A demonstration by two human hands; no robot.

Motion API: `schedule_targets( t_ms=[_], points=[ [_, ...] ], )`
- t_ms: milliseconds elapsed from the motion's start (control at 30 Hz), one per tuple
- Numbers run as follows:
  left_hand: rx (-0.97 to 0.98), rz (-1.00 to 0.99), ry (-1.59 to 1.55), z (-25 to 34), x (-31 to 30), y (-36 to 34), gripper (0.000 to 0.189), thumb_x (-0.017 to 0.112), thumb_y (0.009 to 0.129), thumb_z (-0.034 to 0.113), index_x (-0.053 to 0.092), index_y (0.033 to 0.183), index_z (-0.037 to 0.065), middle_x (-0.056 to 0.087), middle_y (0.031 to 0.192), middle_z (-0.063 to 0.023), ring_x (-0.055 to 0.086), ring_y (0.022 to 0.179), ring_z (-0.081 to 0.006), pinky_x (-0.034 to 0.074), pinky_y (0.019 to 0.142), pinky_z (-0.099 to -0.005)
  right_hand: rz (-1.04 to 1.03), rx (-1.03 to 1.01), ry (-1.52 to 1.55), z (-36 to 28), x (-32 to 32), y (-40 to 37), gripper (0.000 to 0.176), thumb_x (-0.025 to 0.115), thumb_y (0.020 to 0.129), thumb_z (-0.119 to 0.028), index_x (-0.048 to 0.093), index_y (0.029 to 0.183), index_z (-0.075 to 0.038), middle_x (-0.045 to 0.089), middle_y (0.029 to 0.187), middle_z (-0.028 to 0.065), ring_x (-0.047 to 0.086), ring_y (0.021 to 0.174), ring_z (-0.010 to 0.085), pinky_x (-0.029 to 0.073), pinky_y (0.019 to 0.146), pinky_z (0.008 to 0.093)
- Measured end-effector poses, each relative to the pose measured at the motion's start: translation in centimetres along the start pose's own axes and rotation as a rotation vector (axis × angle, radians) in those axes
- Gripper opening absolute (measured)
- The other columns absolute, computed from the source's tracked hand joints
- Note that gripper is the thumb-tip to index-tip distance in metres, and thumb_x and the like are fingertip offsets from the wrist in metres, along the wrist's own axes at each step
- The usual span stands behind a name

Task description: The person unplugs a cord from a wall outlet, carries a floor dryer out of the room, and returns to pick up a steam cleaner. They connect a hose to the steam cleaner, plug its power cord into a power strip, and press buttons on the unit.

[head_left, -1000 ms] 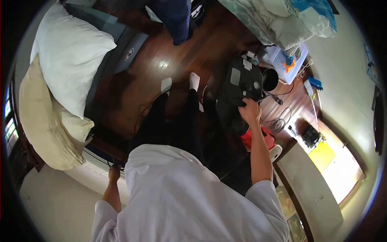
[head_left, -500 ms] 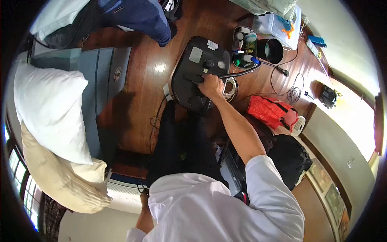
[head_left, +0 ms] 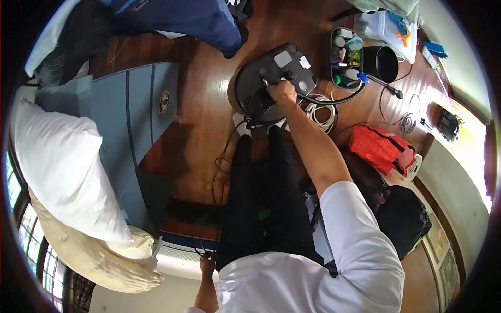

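My right hand (head_left: 282, 92) is closed around the top handle of a black vacuum cleaner (head_left: 261, 65), a rounded machine with labels and a round knob on top. A black hose (head_left: 326, 102) curves from beside my hand towards a blue-tipped end. Low on the left, my left hand (head_left: 207, 262) is closed on a thin black cord (head_left: 196, 245); its fingers show only in part. More black cord (head_left: 218, 164) hangs and loops beside my legs. My feet stand close to the near edge of the machine.
A caddy of bottles (head_left: 347, 57), a black bin (head_left: 380, 63) and a coiled pale cable (head_left: 322, 117) lie to the right. Nearer are a red bag (head_left: 378, 148) and a black bag (head_left: 402, 219). Grey folded mats (head_left: 117, 104) and pillows (head_left: 62, 167) line the left.
The vacuum cleaner has turned and tilted under my right hand. The view has shifted, so most things appear further right. My left hand and the cord show more fully.
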State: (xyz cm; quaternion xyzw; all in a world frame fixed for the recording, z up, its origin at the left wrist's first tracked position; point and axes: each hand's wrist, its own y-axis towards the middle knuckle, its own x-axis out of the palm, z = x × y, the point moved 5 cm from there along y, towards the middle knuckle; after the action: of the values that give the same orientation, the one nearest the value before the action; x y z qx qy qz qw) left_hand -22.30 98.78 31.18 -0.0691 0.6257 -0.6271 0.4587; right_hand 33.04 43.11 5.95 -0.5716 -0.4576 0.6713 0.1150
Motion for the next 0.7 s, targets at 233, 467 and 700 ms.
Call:
schedule_targets(
  t_ms=[233, 467, 700],
  points=[
    [-0.259, -0.049, 0.053, -3.4, 0.4, 1.1, 0.029, 0.077, 0.085, 0.03, 0.073, 0.09, 0.002, 0.075, 0.09, -0.0173, 0.072, 0.086, -0.0344, 0.056, 0.079, -0.0435, -0.097, 0.18, 0.247, -1.1, 1.1, 5.1, 0.04, 0.07, 0.084, -0.029, 0.072, 0.116, -0.004, 0.075, 0.106, 0.0146, 0.076, 0.092, 0.0271, 0.06, 0.084, 0.035],
    [-0.289, -0.096, -0.029, -2.8, 1.3, 2.8, 0.035, 0.077, 0.085, 0.035, 0.074, 0.096, 0.002, 0.075, 0.091, -0.0181, 0.072, 0.092, -0.0347, 0.055, 0.082, -0.0445, -0.123, 0.224, 0.498, -3.4, 5.3, 11.3, 0.043, 0.088, 0.077, -0.018, 0.07, 0.11, 0.003, 0.074, 0.103, 0.0105, 0.072, 0.093, 0.0234, 0.066, 0.071, 0.0379],
    [-0.014, 0.051, 0.185, 1.5, 2.4, 6.3, 0.037, 0.079, 0.086, 0.035, 0.068, 0.092, 0.0, 0.071, 0.09, -0.0218, 0.069, 0.088, -0.0405, 0.054, 0.074, -0.0493, -0.027, 0.321, 0.526, -4.3, 8.8, 15.5, 0.033, 0.085, 0.082, -0.021, 0.073, 0.109, -0.006, 0.075, 0.103, 0.0056, 0.072, 0.095, 0.0176, 0.064, 0.077, 0.0346]
  ],
)
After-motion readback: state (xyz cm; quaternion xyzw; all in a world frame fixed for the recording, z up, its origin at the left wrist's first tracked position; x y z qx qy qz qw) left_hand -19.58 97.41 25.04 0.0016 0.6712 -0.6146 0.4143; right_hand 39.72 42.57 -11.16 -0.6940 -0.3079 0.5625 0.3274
